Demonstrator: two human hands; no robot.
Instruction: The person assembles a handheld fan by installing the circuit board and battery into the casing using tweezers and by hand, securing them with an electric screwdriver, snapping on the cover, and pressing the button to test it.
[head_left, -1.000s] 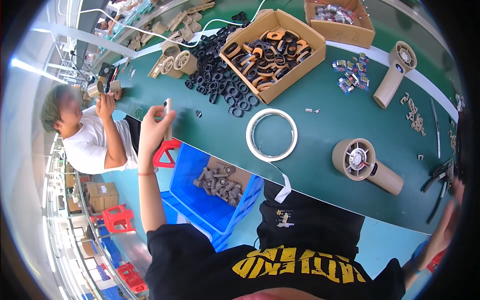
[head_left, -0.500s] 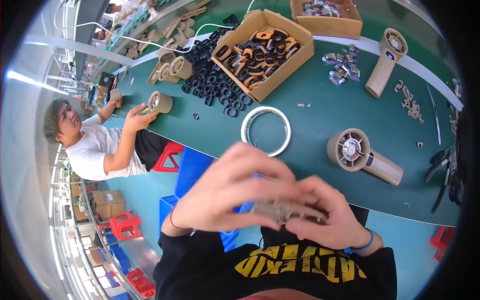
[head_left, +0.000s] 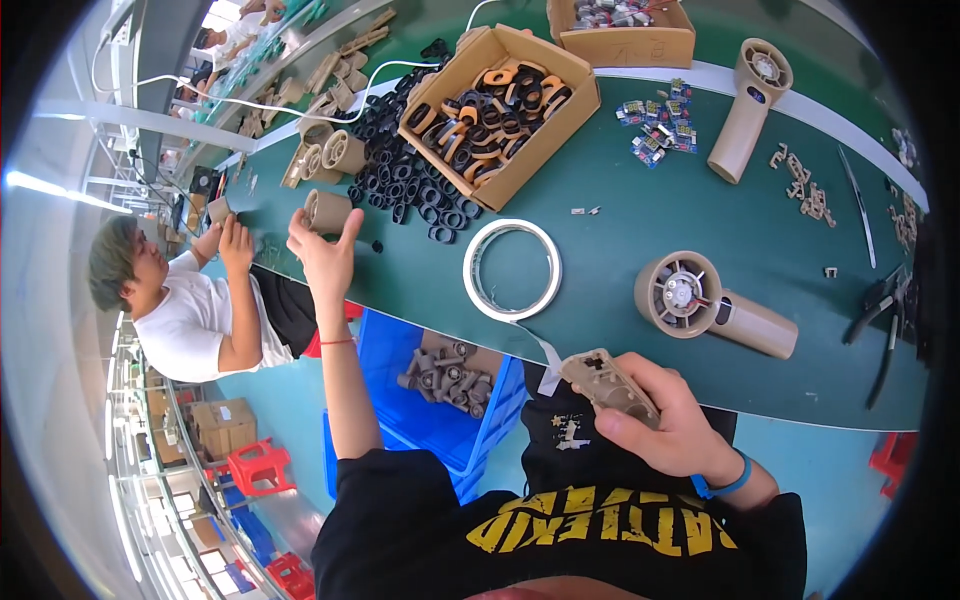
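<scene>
My left hand (head_left: pixel 326 262) reaches far left with its fingers and thumb spread around a tan fan head (head_left: pixel 328 212) standing on the bench; whether they touch it I cannot tell. In my right hand (head_left: pixel 675 428), near the front edge, is a beige plastic handle half-shell (head_left: pixel 606 386) with its ribbed inner side up. Beside the shell hangs the loose end of a strip from the white tape roll (head_left: pixel 470 270). Farther right lies a tan handheld fan (head_left: pixel 757 326) with its round head showing wires inside.
A cardboard box (head_left: pixel 545 148) of black and orange rings stands behind loose black rings (head_left: pixel 405 190). Another handheld fan (head_left: pixel 738 132), small clips (head_left: pixel 800 185), tweezers (head_left: pixel 857 205) and pliers (head_left: pixel 880 300) lie right. Below the edge is a blue bin (head_left: pixel 385 372); a co-worker (head_left: pixel 195 300) sits left.
My left hand has left the shell and stretched out left to the fan head. My right hand keeps the shell, now more exposed. The co-worker's hand has withdrawn from the fan head.
</scene>
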